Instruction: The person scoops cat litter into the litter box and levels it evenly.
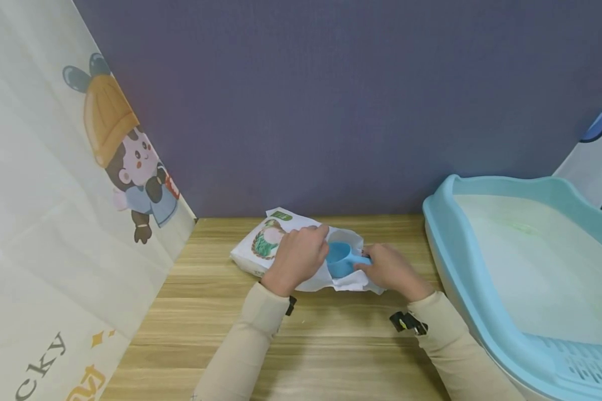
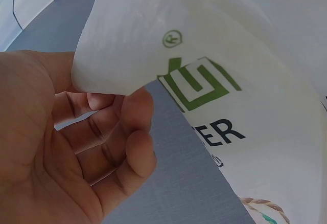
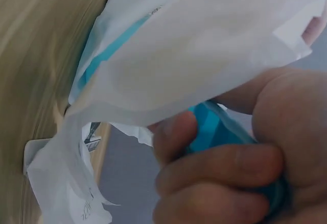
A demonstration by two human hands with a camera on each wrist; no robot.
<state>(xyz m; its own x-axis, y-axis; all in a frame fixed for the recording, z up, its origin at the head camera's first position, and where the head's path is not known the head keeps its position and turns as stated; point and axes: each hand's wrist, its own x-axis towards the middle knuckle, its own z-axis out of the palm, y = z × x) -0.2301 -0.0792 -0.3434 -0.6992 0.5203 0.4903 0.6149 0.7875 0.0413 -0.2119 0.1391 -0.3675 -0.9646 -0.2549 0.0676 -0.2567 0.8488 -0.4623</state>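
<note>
A white printed bag [image 1: 248,248] with a basket picture and a green label lies on its side on the wooden table, its torn mouth facing right. My left hand [image 1: 301,253] pinches the edge of the bag's mouth between thumb and fingers, as the left wrist view shows with the lifted flap [image 2: 133,40]. A blue scoop [image 1: 338,267] sits at the mouth, its cup partly inside the bag. Its handle [image 3: 217,132] is gripped by my right hand [image 1: 388,267], fingers curled round it. The bag's inside is hidden in the head view.
A large light-blue and white litter box [image 1: 469,267] with a slotted ledge [image 1: 582,359] stands to the right, close to my right forearm. Behind the table [image 1: 205,323] rises a dark blue panel [image 1: 331,111]. A pale printed curtain [image 1: 45,223] hangs along the left side.
</note>
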